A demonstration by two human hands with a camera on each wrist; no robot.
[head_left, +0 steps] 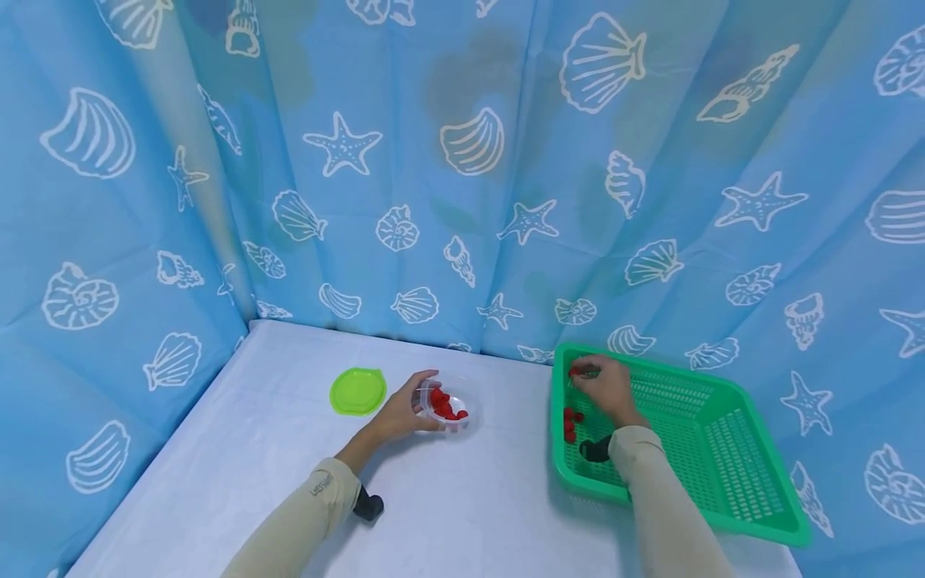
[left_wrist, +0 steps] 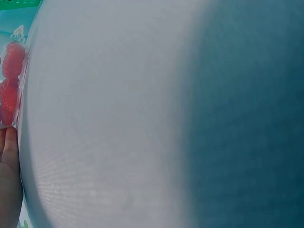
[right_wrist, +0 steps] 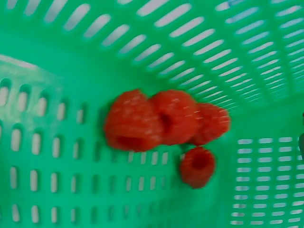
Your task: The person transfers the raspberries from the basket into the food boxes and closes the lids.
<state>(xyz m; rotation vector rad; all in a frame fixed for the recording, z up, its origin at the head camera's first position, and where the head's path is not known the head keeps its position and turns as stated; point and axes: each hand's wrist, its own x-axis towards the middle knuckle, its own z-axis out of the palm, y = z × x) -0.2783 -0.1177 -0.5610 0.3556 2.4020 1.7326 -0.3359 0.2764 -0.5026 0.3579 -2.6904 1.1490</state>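
My left hand [head_left: 396, 413] grips the side of a clear round plastic tub [head_left: 473, 399] that stands on the table. Several red raspberries [head_left: 442, 403] lie inside it, and they show through the tub wall at the left edge of the left wrist view. Over the left end of a green plastic basket [head_left: 730, 515], my right hand [head_left: 605, 388] pinches a raspberry [head_left: 574, 372] at its fingertips. Several more raspberries [right_wrist: 172, 117] lie together on the slotted basket floor below; the right wrist view does not show the hand's fingers.
A lime green lid [head_left: 358, 392] lies flat on the white-covered table [head_left: 448, 514], left of the tub. Blue curtains [head_left: 405, 177] with shell and starfish prints hang behind the table and at its left side. The basket's raised rim surrounds my right hand.
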